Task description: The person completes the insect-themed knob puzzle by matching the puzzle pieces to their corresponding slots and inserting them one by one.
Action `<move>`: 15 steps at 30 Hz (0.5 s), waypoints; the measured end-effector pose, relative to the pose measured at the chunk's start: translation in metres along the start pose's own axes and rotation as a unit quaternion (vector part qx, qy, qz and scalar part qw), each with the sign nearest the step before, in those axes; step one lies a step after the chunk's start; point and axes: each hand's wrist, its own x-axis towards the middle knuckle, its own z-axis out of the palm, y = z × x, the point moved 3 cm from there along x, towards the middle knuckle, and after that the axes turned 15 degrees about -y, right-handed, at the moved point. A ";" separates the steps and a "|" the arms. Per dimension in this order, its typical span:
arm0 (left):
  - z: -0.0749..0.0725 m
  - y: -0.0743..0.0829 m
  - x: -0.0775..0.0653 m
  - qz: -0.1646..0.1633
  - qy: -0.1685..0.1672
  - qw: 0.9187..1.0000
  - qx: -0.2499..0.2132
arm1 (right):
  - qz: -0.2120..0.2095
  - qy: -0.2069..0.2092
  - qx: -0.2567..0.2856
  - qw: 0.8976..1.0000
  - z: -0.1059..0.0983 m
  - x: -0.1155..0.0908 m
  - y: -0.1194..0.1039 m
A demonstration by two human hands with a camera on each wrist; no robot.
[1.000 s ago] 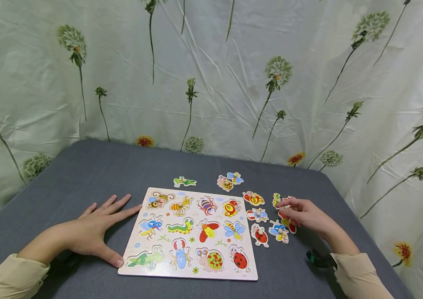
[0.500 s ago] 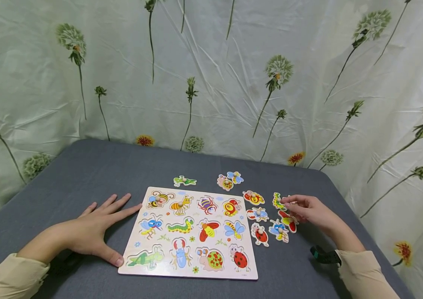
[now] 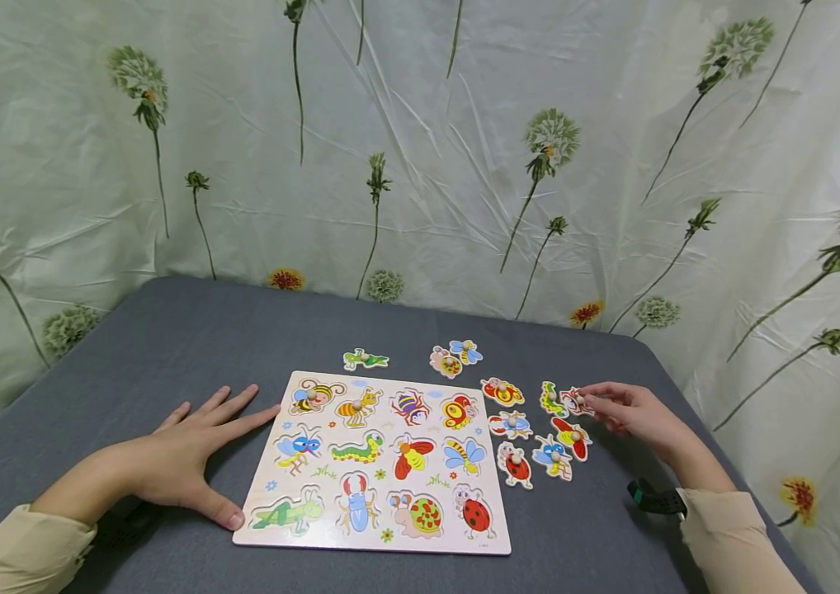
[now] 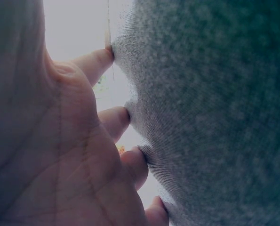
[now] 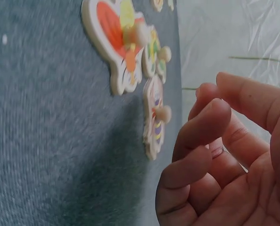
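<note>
A wooden peg puzzle board with insect pictures lies in front of me. My left hand is spread flat at its left side, with thumb and index finger at the board's edge. My right hand hovers beside a small spider piece, fingers loosely bent. In the right wrist view the wooden knob of this piece stands apart from the fingertips, and nothing is between them. Close by lie a caterpillar piece, a red-winged insect piece and a mosquito piece.
Right of the board lie a butterfly piece, a blue beetle piece and a ladybug piece. Behind it are a grasshopper piece, a snail piece and a dragonfly piece. A flowered curtain hangs behind the table.
My right hand has drawn back to the right, from over the caterpillar and red-winged pieces to beside the spider piece, uncovering them. My left hand stays at the board.
</note>
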 end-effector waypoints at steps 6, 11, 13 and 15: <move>0.000 0.000 0.000 -0.001 0.004 1.000 0.003 | 0.027 0.020 -0.010 0.999 -0.002 0.008 0.008; 0.000 0.001 -0.001 0.002 0.006 1.000 0.001 | 0.055 0.042 -0.003 0.998 -0.004 0.016 0.014; 0.000 0.001 -0.001 0.000 0.005 1.000 0.000 | 0.061 0.047 -0.004 0.997 -0.004 0.019 0.016; 0.000 0.001 -0.001 -0.001 0.002 1.000 -0.002 | 0.064 0.050 -0.006 0.997 -0.004 0.022 0.017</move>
